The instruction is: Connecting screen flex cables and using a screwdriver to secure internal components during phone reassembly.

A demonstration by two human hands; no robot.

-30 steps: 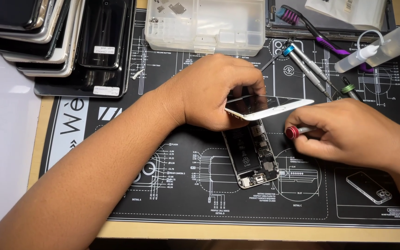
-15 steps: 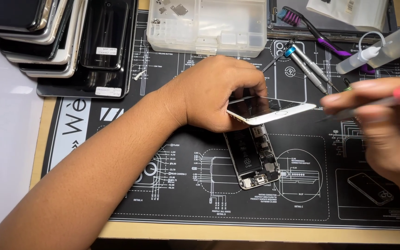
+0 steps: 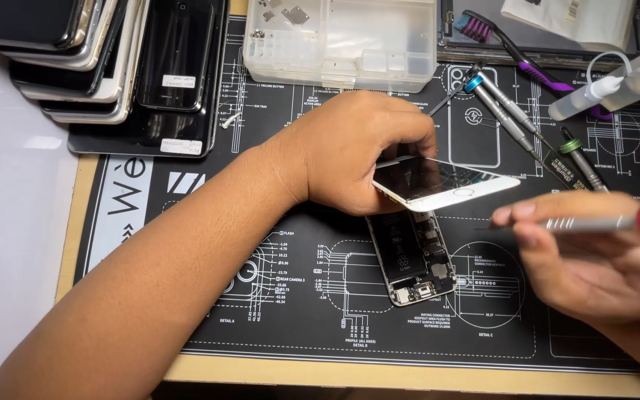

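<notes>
Okay, my left hand (image 3: 357,148) grips the lifted white screen (image 3: 442,183), tilted above the opened phone body (image 3: 412,255) and hiding its top. Right hand (image 3: 594,263), blurred, pinches a red-capped screwdriver (image 3: 594,221) right of the body.

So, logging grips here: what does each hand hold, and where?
Left hand: white phone screen panel, near edge. Right hand: silver red-capped screwdriver, mid-shaft.
</notes>
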